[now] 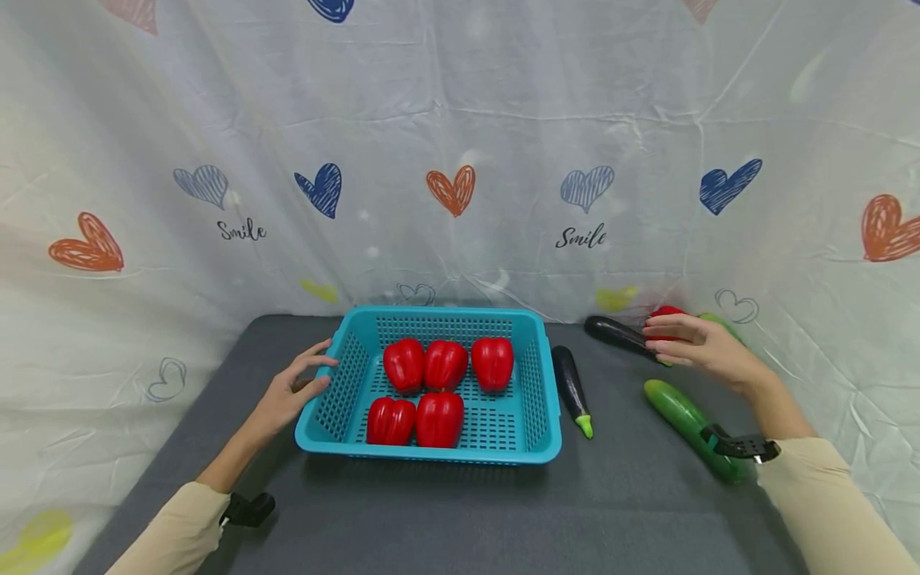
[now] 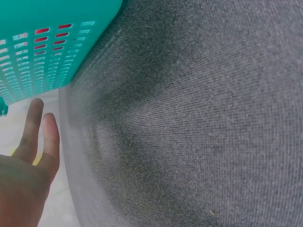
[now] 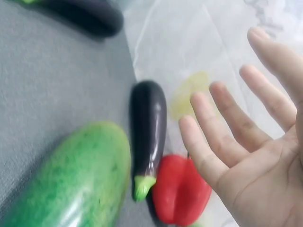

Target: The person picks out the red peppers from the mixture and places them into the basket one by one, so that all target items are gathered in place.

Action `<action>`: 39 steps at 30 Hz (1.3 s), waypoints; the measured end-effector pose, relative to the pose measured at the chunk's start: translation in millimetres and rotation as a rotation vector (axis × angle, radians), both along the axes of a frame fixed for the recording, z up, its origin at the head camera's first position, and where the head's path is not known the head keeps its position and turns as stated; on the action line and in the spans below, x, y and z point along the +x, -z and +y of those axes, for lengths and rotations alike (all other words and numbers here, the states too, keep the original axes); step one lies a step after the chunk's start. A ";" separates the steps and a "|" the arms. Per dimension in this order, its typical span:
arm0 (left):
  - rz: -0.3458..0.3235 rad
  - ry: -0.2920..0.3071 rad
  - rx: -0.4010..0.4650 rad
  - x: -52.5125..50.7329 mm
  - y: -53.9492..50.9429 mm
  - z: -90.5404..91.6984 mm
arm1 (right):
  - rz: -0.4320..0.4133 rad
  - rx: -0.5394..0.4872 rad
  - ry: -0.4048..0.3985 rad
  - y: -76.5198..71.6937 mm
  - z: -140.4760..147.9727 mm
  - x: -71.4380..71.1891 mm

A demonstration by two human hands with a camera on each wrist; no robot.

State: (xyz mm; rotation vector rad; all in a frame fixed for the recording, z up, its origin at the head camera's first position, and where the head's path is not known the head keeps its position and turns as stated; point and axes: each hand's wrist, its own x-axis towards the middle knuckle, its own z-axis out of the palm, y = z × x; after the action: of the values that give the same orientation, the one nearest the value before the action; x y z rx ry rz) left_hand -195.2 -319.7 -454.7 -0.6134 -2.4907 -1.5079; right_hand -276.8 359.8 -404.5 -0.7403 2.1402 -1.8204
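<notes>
A blue plastic basket (image 1: 431, 457) holds several red bell peppers (image 1: 440, 419). My left hand (image 1: 291, 391) is at the basket's left side, fingers spread and fairly straight; whether the fingertips touch the rim I cannot tell. My right hand (image 1: 693, 343) hovers with extended fingers over the right part of the table and holds nothing. Beside it in the right wrist view are a red bell pepper (image 3: 179, 191), a dark purple eggplant (image 3: 149, 125) and a large green cucumber (image 3: 78, 182). From the head, the right hand partly hides that loose pepper (image 1: 667, 311).
A second eggplant (image 1: 570, 387) lies just right of the basket. Behind the right hand, a green vegetable (image 1: 721, 323) shows partly. A white curtain (image 1: 460, 120) printed with hearts hangs along the back edge of the dark grey table (image 1: 503, 519).
</notes>
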 end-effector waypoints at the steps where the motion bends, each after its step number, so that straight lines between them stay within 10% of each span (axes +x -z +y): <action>1: -0.002 0.000 0.000 -0.1 0.0 0.1 | -0.005 -0.007 0.036 1.4 3.1 -0.2; 13: 0.006 0.008 0.010 -0.2 -1.2 0.8 | -0.040 -0.123 0.390 16.2 28.0 -6.8; 20: 0.007 0.011 0.007 -0.4 -2.1 0.7 | 0.076 0.228 0.587 16.4 28.7 -11.2; 39: 0.007 0.013 0.012 0.1 -0.2 1.0 | 0.101 0.362 0.567 34.2 29.6 -33.4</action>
State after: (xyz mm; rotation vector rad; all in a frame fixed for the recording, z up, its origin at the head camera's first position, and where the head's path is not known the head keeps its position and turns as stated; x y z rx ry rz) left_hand -195.1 -318.7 -454.5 -0.6329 -2.4755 -1.5206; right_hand -310.2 389.4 -438.7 -0.1467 2.8496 -1.5512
